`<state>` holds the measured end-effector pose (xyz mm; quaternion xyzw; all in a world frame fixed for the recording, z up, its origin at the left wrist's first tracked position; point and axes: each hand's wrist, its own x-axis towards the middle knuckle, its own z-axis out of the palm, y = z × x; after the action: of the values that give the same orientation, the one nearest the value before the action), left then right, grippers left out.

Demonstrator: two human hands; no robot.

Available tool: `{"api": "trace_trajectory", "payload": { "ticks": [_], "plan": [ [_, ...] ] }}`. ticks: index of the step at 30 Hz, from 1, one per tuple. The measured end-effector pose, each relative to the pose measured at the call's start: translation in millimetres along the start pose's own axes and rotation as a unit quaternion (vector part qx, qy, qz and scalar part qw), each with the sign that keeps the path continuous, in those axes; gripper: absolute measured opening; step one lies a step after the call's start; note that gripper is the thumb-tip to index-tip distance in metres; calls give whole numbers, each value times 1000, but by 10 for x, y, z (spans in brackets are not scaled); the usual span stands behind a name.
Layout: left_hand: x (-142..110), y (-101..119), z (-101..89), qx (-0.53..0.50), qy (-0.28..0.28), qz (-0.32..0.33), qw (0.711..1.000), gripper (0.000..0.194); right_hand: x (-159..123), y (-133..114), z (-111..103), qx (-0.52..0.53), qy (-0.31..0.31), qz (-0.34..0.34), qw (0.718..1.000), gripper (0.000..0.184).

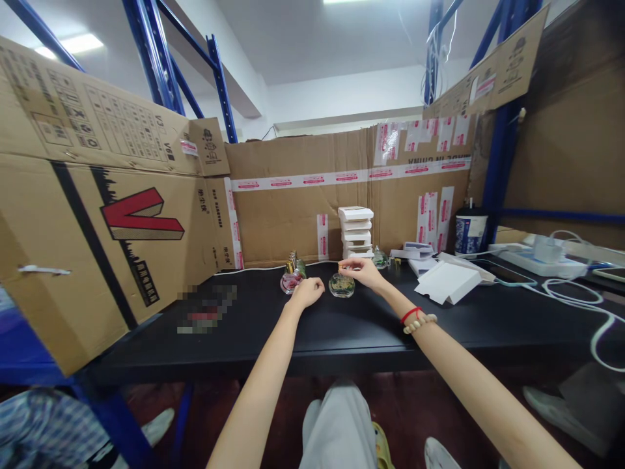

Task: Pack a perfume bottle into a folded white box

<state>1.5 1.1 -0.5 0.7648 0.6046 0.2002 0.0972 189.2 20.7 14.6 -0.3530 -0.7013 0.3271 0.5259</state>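
Note:
A round, flat perfume bottle (342, 286) of clear glass, with yellowish-green decoration inside, stands upright on the black table. My right hand (364, 270) reaches over from the right, thumb and fingers pinched at its top. The fingers cover the bottle's neck. Left of it, my left hand (308, 293) rests low with its fingers curled; whatever may be inside them is hidden. Just behind that hand is a pink perfume bottle (290, 283) with a gold top, others lined up behind it. Another greenish bottle (379, 258) stands beyond my right hand.
A stack of white boxes (356, 228) rises at the back. Opened white cartons (446, 280) lie to the right, near a blue-and-white cup (471, 231), a power strip (541, 257) and loose white cables (571, 293). Cardboard walls (293, 159) enclose the black table (254, 332).

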Motion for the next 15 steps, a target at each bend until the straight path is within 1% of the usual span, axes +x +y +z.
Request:
{"api": "trace_trajectory", "payload": {
  "ticks": [3,7,10,12,15],
  "plan": [
    [3,3,-9,-3,-1,-2,1000,23,-7,13,21,13,-6,5,1000,47],
    [-2,6,-19,-6,0,-5,1000,24,-16,19,44,43,-34,24,998,57],
    [2,-2,-9,-6,0,-4,1000,23,-19,23,48,49,-33,35,998,61],
    [10,-14,2,-6,2,-3,1000,23,-18,32,47,44,-26,32,998,60],
    [19,-31,14,-6,2,1,1000,23,-14,45,44,31,-17,18,999,52]
  ]
}}
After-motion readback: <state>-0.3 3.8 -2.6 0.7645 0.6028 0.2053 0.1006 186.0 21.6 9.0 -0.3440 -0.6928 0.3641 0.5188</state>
